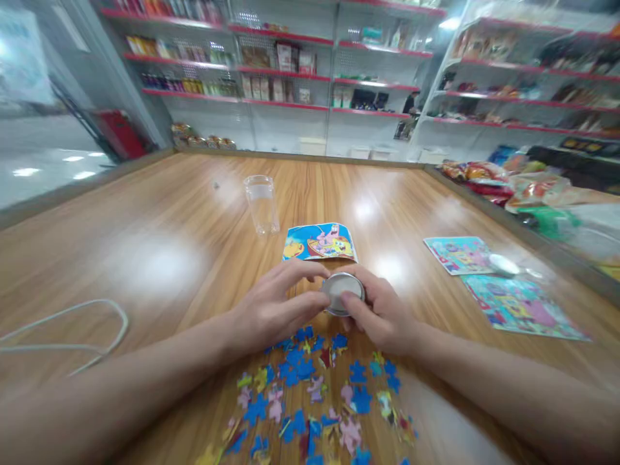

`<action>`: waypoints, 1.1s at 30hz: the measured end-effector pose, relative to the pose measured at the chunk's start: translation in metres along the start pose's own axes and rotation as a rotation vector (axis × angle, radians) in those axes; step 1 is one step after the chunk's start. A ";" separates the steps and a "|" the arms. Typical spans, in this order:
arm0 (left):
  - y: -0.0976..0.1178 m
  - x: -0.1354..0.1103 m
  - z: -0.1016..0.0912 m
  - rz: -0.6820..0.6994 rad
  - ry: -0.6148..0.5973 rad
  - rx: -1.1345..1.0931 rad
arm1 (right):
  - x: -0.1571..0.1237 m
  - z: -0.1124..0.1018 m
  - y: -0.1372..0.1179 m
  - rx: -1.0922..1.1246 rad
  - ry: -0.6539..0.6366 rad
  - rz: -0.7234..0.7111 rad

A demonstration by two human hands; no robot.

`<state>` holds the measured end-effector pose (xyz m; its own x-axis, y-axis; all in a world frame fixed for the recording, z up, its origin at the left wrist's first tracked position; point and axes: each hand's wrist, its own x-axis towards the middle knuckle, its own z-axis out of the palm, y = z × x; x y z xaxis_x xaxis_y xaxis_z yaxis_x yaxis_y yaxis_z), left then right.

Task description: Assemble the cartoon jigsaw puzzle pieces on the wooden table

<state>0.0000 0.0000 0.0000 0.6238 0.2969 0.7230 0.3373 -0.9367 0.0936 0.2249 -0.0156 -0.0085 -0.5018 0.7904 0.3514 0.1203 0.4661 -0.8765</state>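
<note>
Silver metal shines between the two hands: a round metal lid (343, 292) is held just above the wooden table (169, 258), near the middle of the view. The left hand (278, 305) comes from the left side and its fingers are curled over the top and the left edge of the lid. The right hand (382, 316) closes on it from the right, with the thumb lying on the near rim. Both hands are narrow and grip the lid together, so only its flat face shows between the fingers. I cannot tell if the lid touches the table.

Just in front of the hands, closer to the person, many loose puzzle pieces (310, 387) lie scattered on the table, mostly blue, with some pink and yellow ones. Directly behind the lid lies a curled cartoon picture (320, 242), almost touching the fingers. Further back and a little to the left stands a clear plastic cylinder (261, 203), upright and well apart from the hands.

On the right side of the table two colourful puzzle sheets (520, 309) lie beside each other, with a small white object (504, 265) on them. A white cable (72, 329) makes a loop at the left edge. Shop shelves (285, 64) with goods fill the background.
</note>
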 end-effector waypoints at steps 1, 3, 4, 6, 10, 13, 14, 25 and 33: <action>0.000 -0.001 0.000 0.000 0.000 0.000 | 0.000 0.000 0.000 0.019 -0.007 0.014; -0.001 -0.002 0.001 0.000 0.002 -0.002 | 0.001 0.000 0.001 0.038 -0.010 0.034; -0.002 -0.002 0.001 0.000 0.002 -0.003 | 0.001 -0.001 0.001 0.037 -0.005 0.041; -0.003 -0.003 0.002 -0.003 0.005 -0.008 | 0.001 -0.002 0.002 0.017 0.018 0.055; -0.005 -0.005 0.004 0.001 0.024 -0.025 | 0.001 -0.004 0.001 -0.057 0.083 -0.029; -0.007 -0.007 0.007 -0.029 0.055 -0.027 | 0.002 -0.006 0.001 -0.042 0.102 -0.074; -0.008 -0.007 0.008 -0.047 0.069 -0.023 | 0.002 -0.007 0.002 -0.066 0.104 -0.088; -0.008 -0.005 0.008 -0.137 0.064 -0.006 | 0.016 -0.025 0.002 -0.713 0.209 -0.515; -0.014 -0.008 0.011 -0.269 -0.030 0.024 | 0.031 -0.081 0.052 -1.000 0.521 -0.059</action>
<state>-0.0021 0.0132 -0.0148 0.5300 0.5400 0.6538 0.5100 -0.8190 0.2631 0.2849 0.0654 -0.0162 -0.1391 0.7169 0.6832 0.8574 0.4324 -0.2791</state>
